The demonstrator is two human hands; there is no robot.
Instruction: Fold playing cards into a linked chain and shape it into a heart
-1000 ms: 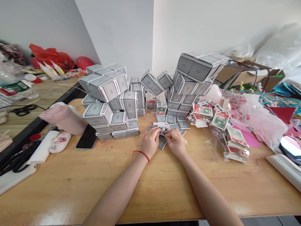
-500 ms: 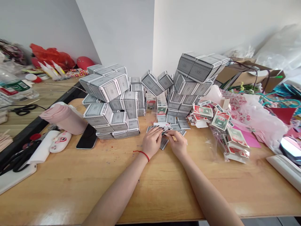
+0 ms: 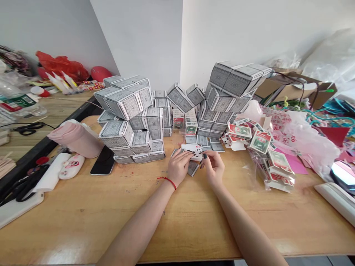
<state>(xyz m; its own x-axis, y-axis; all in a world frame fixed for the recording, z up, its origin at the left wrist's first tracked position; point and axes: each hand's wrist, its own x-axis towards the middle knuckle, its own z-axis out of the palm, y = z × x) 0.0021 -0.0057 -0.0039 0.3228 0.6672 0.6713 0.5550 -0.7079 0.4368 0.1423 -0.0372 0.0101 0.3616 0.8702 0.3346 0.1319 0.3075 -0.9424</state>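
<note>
My left hand [image 3: 178, 168] lies palm down, its fingers stretched flat over the near edge of some playing cards. A white face-up playing card [image 3: 191, 147] shows just past its fingertips. To its right, my right hand [image 3: 215, 169] has its fingers curled and thumb bent at the right edge of the face-up cards, and it appears to pinch one. The fingers partly hide that card. A grey-backed card [image 3: 193, 168] lies on the table between the hands. Other loose grey-backed cards [image 3: 216, 146] lie just beyond.
Block stacks made of folded grey cards stand on the left [image 3: 133, 125] and right [image 3: 230, 92]. Opened card boxes [image 3: 260, 141] are heaped at right beside a plastic bag [image 3: 299, 133]. A black phone [image 3: 102, 161] and a pink cup [image 3: 79, 140] are at left.
My right hand has drawn slightly right, away from my left, and its thumb has lifted. More of the face-up cards shows between the hands. My left hand has barely moved.
</note>
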